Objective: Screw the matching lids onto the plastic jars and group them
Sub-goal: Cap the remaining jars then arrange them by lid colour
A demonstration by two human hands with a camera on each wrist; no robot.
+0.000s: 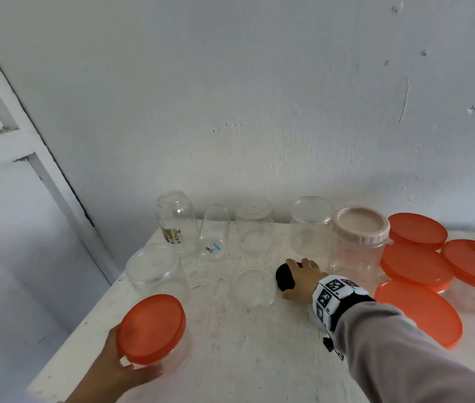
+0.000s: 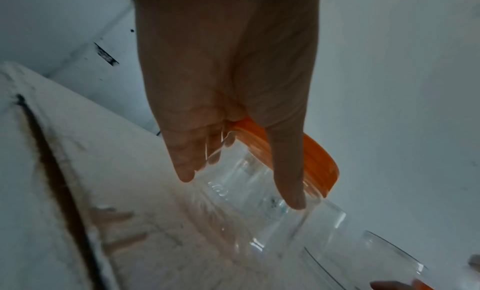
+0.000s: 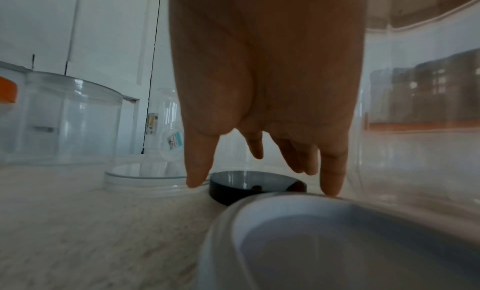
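My left hand (image 1: pixel 131 365) (image 2: pixel 241 190) grips a clear jar (image 2: pixel 259 218) with an orange lid (image 1: pixel 152 330) (image 2: pixel 317 159) at the table's front left corner, thumb and fingers wrapped round its body. Mid-table, my right hand (image 1: pixel 300 269) (image 3: pixel 259 183) hovers with spread, straight fingers over a flat black lid (image 1: pixel 285 276) (image 3: pixel 257 186); the thumb tip (image 3: pixel 196 181) hangs just left of it. A loose clear lid (image 1: pixel 255 286) (image 3: pixel 145 177) lies beside the black one. Several open clear jars (image 1: pixel 176 219) stand along the back.
A beige-lidded jar (image 1: pixel 359 228) stands right of my right hand. Several orange-lidded jars (image 1: pixel 418 267) cluster at the right. A clear-lidded jar (image 1: pixel 153 264) (image 3: pixel 70 118) stands at the left edge. A pale round rim (image 3: pixel 324 233) sits under my right wrist. The wall (image 1: pixel 259 112) lies close behind.
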